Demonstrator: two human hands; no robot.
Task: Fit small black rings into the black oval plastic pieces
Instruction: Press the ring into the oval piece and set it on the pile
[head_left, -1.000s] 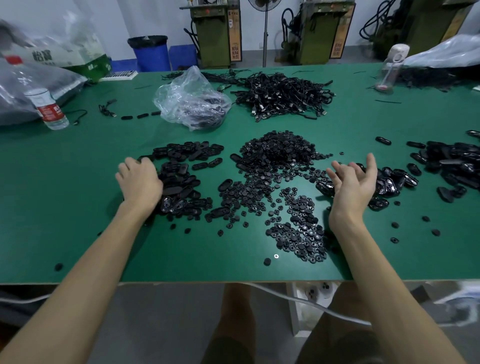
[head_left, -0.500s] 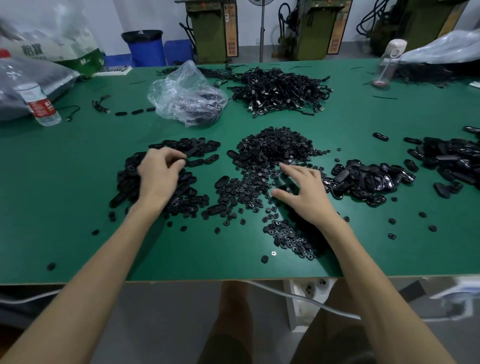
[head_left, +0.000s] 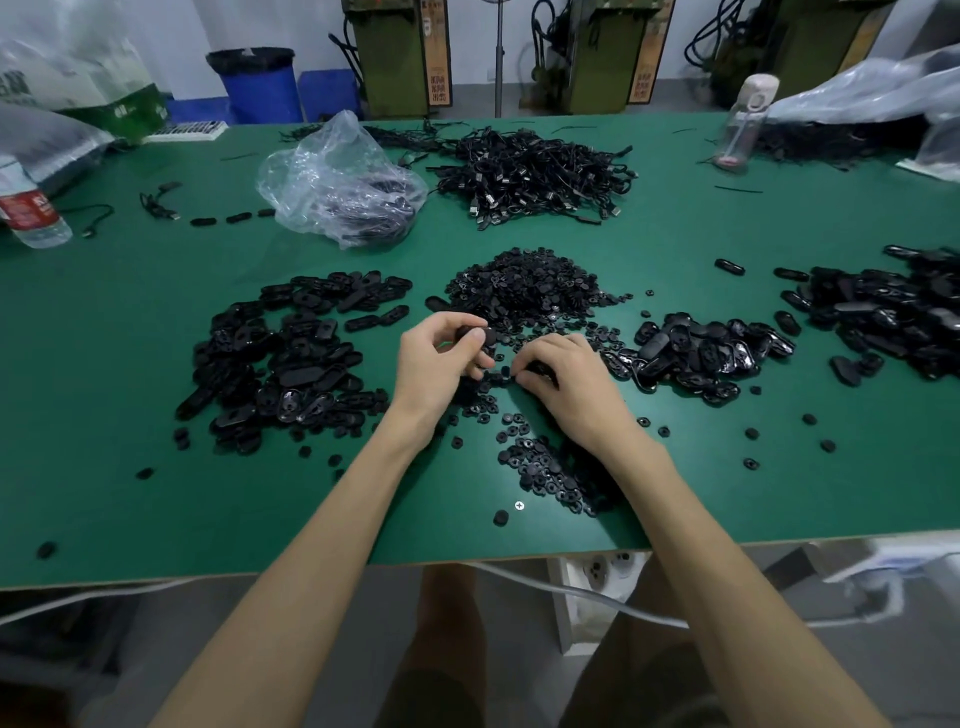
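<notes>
one oval piece (head_left: 471, 332) pinched in left hand (head_left: 439, 361)

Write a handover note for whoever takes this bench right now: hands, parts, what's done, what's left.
Left hand: pinches one oval piece.
Right hand: fingers curled down among loose rings; whether it has one pinched cannot be told.
Parts: ring heap centre, oval pile left, more ovals right.
Done: cannot tell which ovals are fitted.
Left: ring into the held piece, then the piles.
</notes>
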